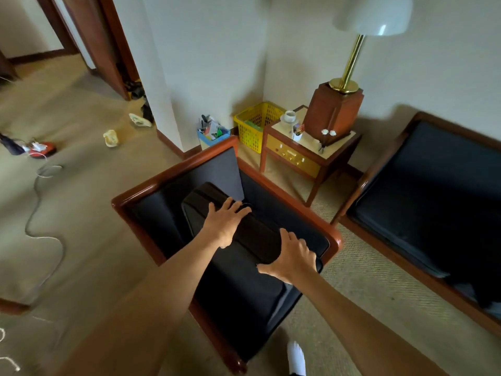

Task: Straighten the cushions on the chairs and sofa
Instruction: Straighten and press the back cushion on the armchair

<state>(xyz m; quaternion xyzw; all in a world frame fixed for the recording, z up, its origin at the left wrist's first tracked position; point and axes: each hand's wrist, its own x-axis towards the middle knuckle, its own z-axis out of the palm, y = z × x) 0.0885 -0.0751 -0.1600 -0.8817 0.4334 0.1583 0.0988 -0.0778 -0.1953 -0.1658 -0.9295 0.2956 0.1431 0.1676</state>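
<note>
A wooden armchair [334, 241] with dark upholstery stands in front of me. A black cushion [200, 204] leans tilted against its back, above the dark seat cushion [238, 294]. My left hand [223, 222] lies flat on the black cushion's upper part, fingers straight and spread. My right hand [291, 259] rests on the cushion's lower right edge with fingers bent over it and thumb stretched out. At the right stands a sofa [385, 158] with a wooden frame and a dark seat cushion [423, 207].
Between chair and sofa stands a side table [322, 164] bearing a lamp [349, 66] and a cup [289, 116]. A yellow basket [254, 131] and a small blue bin [210, 138] sit in the corner. A cable [35, 202] and slippers [111, 138] lie on the carpet at left.
</note>
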